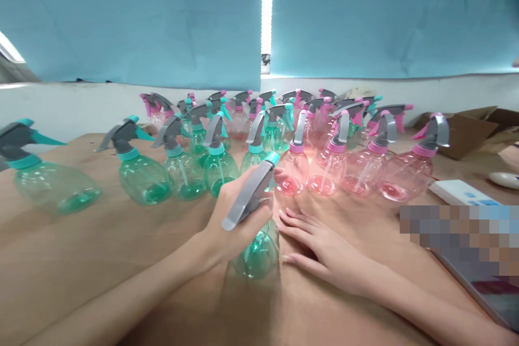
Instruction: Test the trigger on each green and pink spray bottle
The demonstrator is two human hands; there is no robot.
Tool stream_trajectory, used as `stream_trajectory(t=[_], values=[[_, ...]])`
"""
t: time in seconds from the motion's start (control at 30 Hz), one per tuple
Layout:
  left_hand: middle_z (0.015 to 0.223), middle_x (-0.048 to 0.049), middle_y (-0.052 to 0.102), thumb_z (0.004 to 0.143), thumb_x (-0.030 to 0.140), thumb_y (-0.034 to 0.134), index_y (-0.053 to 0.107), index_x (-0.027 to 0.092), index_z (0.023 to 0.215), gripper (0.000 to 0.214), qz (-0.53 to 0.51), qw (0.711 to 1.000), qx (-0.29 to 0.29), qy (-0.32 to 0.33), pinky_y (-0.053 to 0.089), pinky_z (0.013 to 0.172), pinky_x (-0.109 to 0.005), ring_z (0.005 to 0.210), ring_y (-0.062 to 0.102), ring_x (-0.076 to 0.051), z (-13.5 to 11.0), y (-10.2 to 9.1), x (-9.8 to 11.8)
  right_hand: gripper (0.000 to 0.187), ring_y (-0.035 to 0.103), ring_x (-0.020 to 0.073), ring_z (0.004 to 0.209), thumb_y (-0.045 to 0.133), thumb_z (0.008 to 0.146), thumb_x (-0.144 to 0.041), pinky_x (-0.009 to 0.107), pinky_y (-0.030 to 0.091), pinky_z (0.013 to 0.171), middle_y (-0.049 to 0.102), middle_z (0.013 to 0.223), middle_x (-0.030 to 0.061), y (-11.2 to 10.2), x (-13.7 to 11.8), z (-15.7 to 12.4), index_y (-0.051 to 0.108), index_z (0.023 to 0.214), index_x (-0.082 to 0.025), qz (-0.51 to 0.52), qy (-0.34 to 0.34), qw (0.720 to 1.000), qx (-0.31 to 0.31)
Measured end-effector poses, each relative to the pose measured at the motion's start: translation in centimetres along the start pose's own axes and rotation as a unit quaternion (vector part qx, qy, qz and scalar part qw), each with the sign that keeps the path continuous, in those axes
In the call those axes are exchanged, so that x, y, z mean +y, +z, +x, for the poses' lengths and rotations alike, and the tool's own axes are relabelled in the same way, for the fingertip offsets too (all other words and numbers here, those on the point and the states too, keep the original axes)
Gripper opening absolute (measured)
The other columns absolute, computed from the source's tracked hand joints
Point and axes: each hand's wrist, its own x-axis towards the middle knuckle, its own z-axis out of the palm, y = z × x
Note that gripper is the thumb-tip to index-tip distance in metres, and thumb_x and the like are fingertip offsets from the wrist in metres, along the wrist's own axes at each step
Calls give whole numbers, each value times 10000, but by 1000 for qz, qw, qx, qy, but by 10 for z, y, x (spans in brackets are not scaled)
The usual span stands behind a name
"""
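Note:
My left hand [237, 221] is closed around the neck of a green spray bottle [258, 257] with a grey head and turquoise nozzle. That bottle is in the middle foreground, and my fingers hide its collar and trigger. My right hand [320, 243] lies beside it to the right, palm down with fingers spread, holding nothing. Just behind my hands is a front row of bottles. A green spray bottle [221, 170] is among those on the left, and a pink spray bottle [292, 170] is among those on the right.
Several more pink and green spray bottles crowd the brown table [162, 275] towards the white wall [101, 105]. At the right are an open cardboard box [466, 130], a white box [458, 193] and a flat dark device [482, 281], partly pixelated. Blue blinds [133, 16] hang behind.

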Motion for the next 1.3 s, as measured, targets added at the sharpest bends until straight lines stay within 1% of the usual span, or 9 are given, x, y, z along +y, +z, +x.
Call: stream_trajectory(t=[0.13,0.27,0.57,0.73,0.83,1.03,1.13,1.2,1.3], values=[[1100,-49,677,785,112,516,591,226,1191,428,7,1000,7,11,557,812,-342,853,665,-196,-2,0,-5,617,315,284,1434,446,972,-559,509,293,1162,405,1533,79,0,0,0,383,1495,-238,-3,3,1000,-4],[1257,-61,641,815,115,519,579,226,1242,445,1,999,4,31,545,913,-349,1077,640,-234,-3,2,-6,613,318,286,1432,466,971,-542,509,284,1166,404,1534,80,0,-1,0,370,1502,-249,5,2,1000,1],[1241,-84,660,845,173,522,587,209,1234,397,25,999,18,29,571,791,-314,852,687,-181,-1,4,-3,608,328,284,1428,466,976,-523,500,293,1164,414,1528,90,0,-1,1,379,1498,-223,-2,-7,1000,0],[1051,-79,713,820,211,540,595,175,1199,384,61,998,31,8,571,675,-299,603,625,-121,1,5,2,583,362,307,1407,474,970,-528,514,315,1147,456,1498,115,-2,-2,2,450,1458,-210,8,-20,1000,10],[1038,-82,713,807,214,553,596,154,1178,378,83,996,32,6,565,666,-285,606,620,-114,0,6,2,600,363,316,1402,515,947,-538,515,313,1145,468,1486,134,-4,-5,2,480,1427,-180,22,-24,999,8],[1117,-86,680,805,205,567,574,174,1199,395,77,997,25,4,510,570,-243,649,629,-112,-3,5,-4,615,506,300,1283,656,887,-429,478,434,1052,523,1425,131,-6,-20,3,431,1418,-215,134,-1,990,41],[953,-33,672,816,217,577,566,201,1212,397,103,994,21,-13,485,572,-246,674,608,-125,-7,5,-5,651,489,296,1302,706,853,-343,471,421,1068,506,1435,112,-5,-33,9,409,1423,-245,209,-15,976,58],[820,8,623,813,232,600,549,214,1238,429,124,992,21,-26,462,571,-248,659,566,-125,-10,4,-5,664,483,284,1308,717,841,-304,462,418,1077,497,1439,99,-1,-40,15,401,1423,-262,275,-32,959,65],[794,25,586,798,267,644,506,232,1294,516,144,989,21,-35,464,616,-273,683,551,-139,-18,-1,-4,645,570,268,1209,722,834,-283,456,476,1019,569,1342,88,9,-46,22,407,1396,-266,350,-37,934,67]])
